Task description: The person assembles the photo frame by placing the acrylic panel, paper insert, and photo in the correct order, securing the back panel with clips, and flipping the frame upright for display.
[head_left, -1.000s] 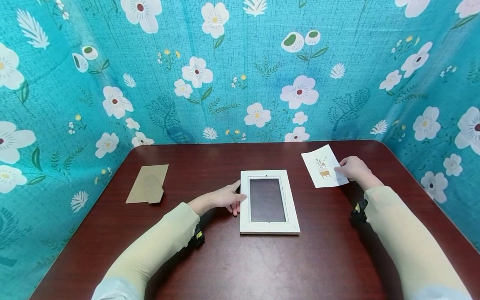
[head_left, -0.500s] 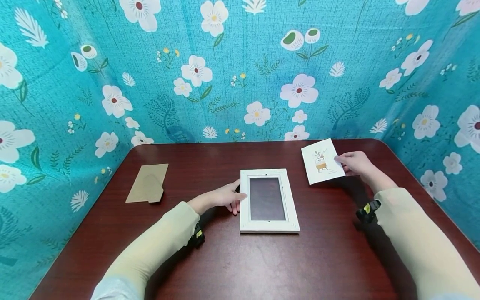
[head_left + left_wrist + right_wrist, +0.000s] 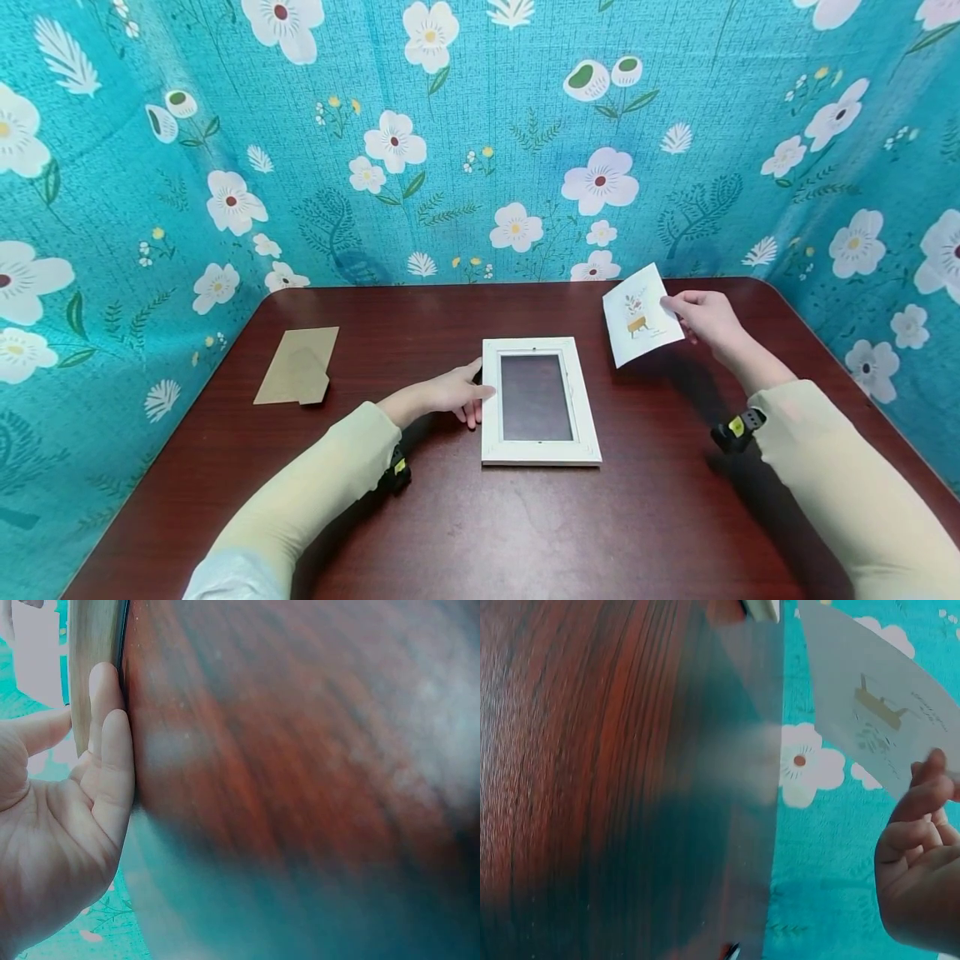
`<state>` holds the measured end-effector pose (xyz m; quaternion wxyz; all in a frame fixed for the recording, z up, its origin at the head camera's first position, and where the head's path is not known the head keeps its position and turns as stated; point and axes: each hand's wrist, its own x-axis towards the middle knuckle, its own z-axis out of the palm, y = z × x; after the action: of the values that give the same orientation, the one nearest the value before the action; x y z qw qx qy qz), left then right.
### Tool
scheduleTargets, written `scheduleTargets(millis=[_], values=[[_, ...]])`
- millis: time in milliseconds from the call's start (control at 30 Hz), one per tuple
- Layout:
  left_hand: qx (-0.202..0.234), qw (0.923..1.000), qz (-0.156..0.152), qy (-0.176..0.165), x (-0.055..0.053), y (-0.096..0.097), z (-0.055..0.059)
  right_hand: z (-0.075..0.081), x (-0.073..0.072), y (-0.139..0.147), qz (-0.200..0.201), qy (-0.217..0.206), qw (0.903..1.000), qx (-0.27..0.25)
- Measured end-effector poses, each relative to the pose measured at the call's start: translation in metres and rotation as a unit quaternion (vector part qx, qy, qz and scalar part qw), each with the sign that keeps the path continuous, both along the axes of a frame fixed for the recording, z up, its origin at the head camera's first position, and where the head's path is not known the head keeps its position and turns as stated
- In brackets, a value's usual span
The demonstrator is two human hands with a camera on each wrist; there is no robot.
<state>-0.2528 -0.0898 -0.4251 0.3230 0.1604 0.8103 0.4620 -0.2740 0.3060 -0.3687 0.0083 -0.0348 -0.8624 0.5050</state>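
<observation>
A white picture frame [image 3: 585,433] lies back side up at the middle of the table, with a dark pane in its opening. My left hand [image 3: 452,393] grips its left edge, thumb over the border. The left wrist view shows the fingers [image 3: 116,765] stretched along the frame's side [image 3: 94,637]. Off to the right, my right hand [image 3: 705,318] pinches a white print [image 3: 618,325] by its right edge, between thumb and fingers. The print shows a plant in a yellow-brown pot; it is raised and tilted, slightly bowed in the right wrist view.
At the left of the dark red wooden table [image 3: 540,533] rests a brown backing board [image 3: 288,383] with a stand flap. A blue flowered cloth [image 3: 465,167] hangs behind the table and at both sides.
My right hand has lifted the print off the table, and the print now tilts up more. My left hand and the picture frame have stayed in place.
</observation>
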Motion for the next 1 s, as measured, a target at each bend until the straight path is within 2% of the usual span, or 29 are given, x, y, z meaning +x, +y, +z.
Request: scheduleTargets(millis=[300,633,1000], values=[[-0.002,1.0000,-0.001,-0.004,-0.001,0.000,-0.002,0.010,0.010,-0.019,-0.001,0.046,0.9989,-0.011],[0.003,0.9999,0.002,-0.013,-0.002,-0.001,-0.002,0.019,0.020,-0.042,0.033,0.072,0.9958,-0.047],[0.005,0.9999,-0.001,-0.010,-0.003,-0.002,-0.004,0.025,0.032,-0.062,0.072,0.104,0.9917,-0.022]])
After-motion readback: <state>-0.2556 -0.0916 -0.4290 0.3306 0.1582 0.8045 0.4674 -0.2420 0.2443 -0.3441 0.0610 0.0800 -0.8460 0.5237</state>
